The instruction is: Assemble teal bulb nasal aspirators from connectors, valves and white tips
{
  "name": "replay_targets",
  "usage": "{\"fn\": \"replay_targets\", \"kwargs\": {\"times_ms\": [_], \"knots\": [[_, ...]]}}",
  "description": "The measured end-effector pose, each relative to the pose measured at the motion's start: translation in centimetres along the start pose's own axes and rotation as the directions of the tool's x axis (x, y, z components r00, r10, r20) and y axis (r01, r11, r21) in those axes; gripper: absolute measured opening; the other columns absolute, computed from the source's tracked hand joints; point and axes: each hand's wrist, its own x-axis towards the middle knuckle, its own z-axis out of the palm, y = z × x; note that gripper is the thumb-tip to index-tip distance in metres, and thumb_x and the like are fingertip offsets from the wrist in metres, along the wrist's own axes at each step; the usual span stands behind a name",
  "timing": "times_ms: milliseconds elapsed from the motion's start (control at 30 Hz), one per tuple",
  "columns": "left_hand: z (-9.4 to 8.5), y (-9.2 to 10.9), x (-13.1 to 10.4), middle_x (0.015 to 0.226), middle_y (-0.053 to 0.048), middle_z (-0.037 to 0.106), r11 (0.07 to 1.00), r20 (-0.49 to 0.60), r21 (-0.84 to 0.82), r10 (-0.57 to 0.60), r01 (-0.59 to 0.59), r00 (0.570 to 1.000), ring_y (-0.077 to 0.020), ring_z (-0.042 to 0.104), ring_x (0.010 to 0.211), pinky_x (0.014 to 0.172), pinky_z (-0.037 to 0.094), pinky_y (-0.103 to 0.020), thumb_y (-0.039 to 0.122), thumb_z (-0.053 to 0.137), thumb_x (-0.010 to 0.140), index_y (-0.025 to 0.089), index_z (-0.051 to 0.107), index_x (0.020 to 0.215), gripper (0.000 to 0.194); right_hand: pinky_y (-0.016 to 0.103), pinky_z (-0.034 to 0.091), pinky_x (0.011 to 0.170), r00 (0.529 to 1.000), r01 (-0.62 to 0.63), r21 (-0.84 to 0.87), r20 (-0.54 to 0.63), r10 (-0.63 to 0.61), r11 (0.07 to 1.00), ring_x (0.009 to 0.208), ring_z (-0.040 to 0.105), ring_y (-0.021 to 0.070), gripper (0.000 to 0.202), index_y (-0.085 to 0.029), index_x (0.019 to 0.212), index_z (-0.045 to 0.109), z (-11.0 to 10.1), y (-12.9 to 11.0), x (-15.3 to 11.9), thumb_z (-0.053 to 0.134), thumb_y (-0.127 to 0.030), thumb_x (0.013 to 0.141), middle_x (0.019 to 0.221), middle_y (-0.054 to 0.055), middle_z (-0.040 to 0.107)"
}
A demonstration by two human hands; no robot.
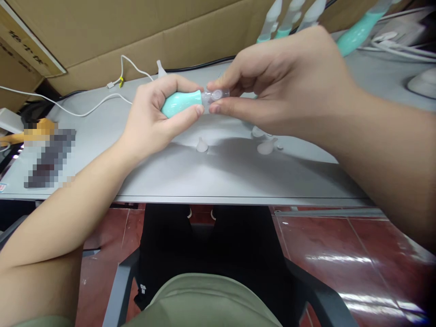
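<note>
Both hands (218, 93) clamp a glossy, rounded teal bulb (180, 103); its clear, tubular end (218, 95) lies sideways.

The left hand (150, 116) grips the teal bulb (180, 104); the right hand (282, 81) pinches the clear tube (216, 95) joined to it.

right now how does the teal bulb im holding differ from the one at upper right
The held bulb is in the left hand; the far bulb sits beyond the right hand. The held bulb's clear end points right; the far bulb's slants up and right. Both are teal with clear ends.
</note>
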Motion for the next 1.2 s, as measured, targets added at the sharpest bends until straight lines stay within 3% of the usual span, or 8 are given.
{"fn": "replay_targets", "kwargs": {"times_ms": [233,400,633,800,900,1000,1100,1200], "knots": [[-0.1,0.0,0.1,0.089,-0.003,0.078,0.998,0.027,-0.019,0.063,-0.062,0.998,-0.0224,0.080,0.087,0.084,0.069,-0.041,0.051,0.081,0.097,0.018,0.079,0.106,0.034,0.026,0.056,0.080,1.000,0.004,-0.015,0.020,-0.004,1.000,0.087,0.067,0.0068,0.022,-0.019,0.107,0.080,-0.1,0.1,0.0,0.075,-0.041,0.106,0.098,-0.003,0.077],[-0.1,-0.1,0.1,0.100,-0.005,0.084,1.000,0.057,-0.021,0.018,-0.016,0.998,-0.0238,0.080,0.089,0.081,0.070,-0.041,0.056,0.084,0.094,0.021,0.083,0.107,0.037,0.028,0.061,0.084,0.999,-0.001,0.022,0.041,0.000,1.000,0.089,0.072,0.0095,0.021,-0.025,0.103,0.081,-0.2,0.4,0.0,0.077,-0.046,0.103,0.098,-0.004,0.079],[0.2,-0.8,0.4,0.070,-0.002,0.073,0.992,0.025,-0.122,0.027,-0.024,0.999,-0.0249,0.076,0.078,0.079,0.069,-0.045,0.070,0.092,0.085,0.026,0.086,0.104,0.048,0.029,0.063,0.085,0.998,-0.029,0.025,0.053,0.028,0.999,0.091,0.073,0.0107,0.022,-0.024,0.107,0.079,-0.1,0.4,0.1,0.075,-0.045,0.102,0.104,-0.003,0.080],[-0.5,-1.0,0.8,0.081,-0.002,0.078,0.994,0.041,-0.107,0.000,0.004,0.999,-0.0204,0.067,0.067,0.079,0.068,-0.049,0.075,0.096,0.080,0.032,0.084,0.099,0.049,0.031,0.060,0.076,0.986,-0.141,0.014,0.093,0.139,0.990,0.087,0.075,0.0123,0.039,-0.030,0.120,0.076,-0.5,0.8,0.5,0.089,-0.045,0.087,0.100,-0.004,0.081],[-0.9,-1.3,1.0,0.085,-0.002,0.077,0.985,0.029,-0.164,0.051,-0.046,0.998,-0.0176,0.064,0.061,0.062,0.059,-0.043,0.072,0.097,0.082,0.033,0.080,0.100,0.047,0.033,0.053,0.068,0.975,-0.171,-0.052,0.132,0.177,0.984,0.078,0.072,0.0115,0.032,-0.027,0.101,0.074,-0.5,1.0,0.6,0.094,-0.043,0.081,0.088,-0.005,0.078],[-0.9,-1.7,1.2,0.079,0.000,0.070,0.985,0.023,-0.166,0.059,-0.055,0.998,-0.0162,0.063,0.057,0.050,0.047,-0.036,0.078,0.093,0.085,0.031,0.074,0.103,0.054,0.035,0.046,0.062,0.962,-0.151,-0.137,0.206,0.177,0.979,0.071,0.067,0.0127,0.027,-0.025,0.086,0.076,-0.1,1.1,0.3,0.093,-0.046,0.084,0.079,-0.003,0.074],[-0.6,-2.0,1.4,0.075,0.001,0.068,0.990,0.037,-0.116,0.081,-0.077,0.996,-0.0157,0.059,0.055,0.052,0.044,-0.035,0.084,0.086,0.087,0.032,0.075,0.113,0.059,0.035,0.043,0.062,0.945,-0.105,-0.186,0.287,0.156,0.977,0.075,0.066,0.0164,0.026,-0.030,0.102,0.085,0.6,1.1,0.0,0.089,-0.053,0.089,0.088,-0.002,0.078],[-0.4,-2.0,1.5,0.081,-0.001,0.072,0.994,0.063,-0.077,0.081,-0.076,0.995,-0.0169,0.059,0.059,0.060,0.047,-0.039,0.075,0.087,0.089,0.033,0.078,0.110,0.048,0.033,0.043,0.069,0.929,-0.012,-0.187,0.362,0.080,0.982,0.083,0.067,0.0172,0.016,-0.032,0.107,0.087,1.1,1.2,-0.2,0.081,-0.042,0.097,0.096,-0.002,0.081]]}}
